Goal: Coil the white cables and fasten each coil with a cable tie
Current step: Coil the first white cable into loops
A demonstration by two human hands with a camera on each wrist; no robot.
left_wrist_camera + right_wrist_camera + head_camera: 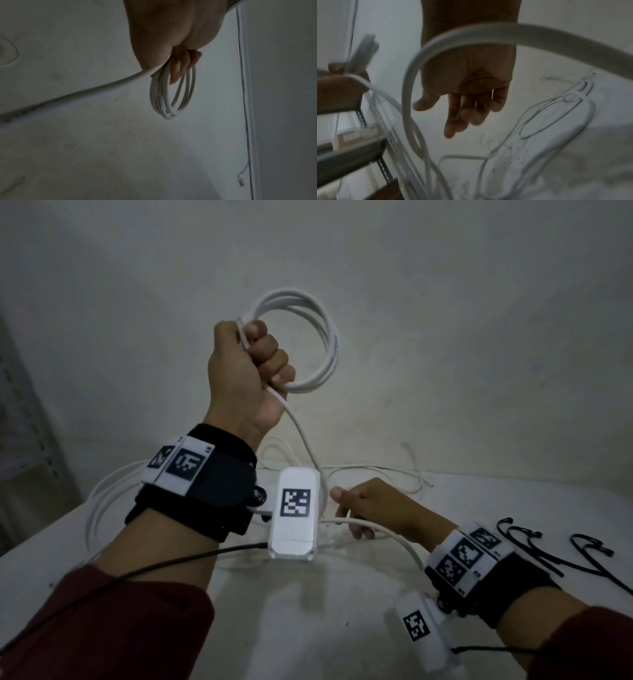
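I'm mid-coil — my left hand (245,371) has its fingers clamped round the round coil of white plastic cable (305,344). My right hand (373,510) is loose, fingers apart, the free cable tail (383,527) lying across them. Next I should bring that tail up to the fist — another loop.

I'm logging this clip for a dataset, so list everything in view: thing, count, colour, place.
Coil of round white cable: one, white, raised in the left hand's grip, its tail running down towards the right hand.
Loose white cables: several, count unclear, white, on the table behind the arms.
Thin black cable ties: a few, exact count unclear, black, on the table at the right.
Flat white table: one, white, under everything.
Grey metal shelving: one, grey, left edge.
Left hand: fist round the coil.
Right hand: low over the table, fingers loose, cable draped across it.
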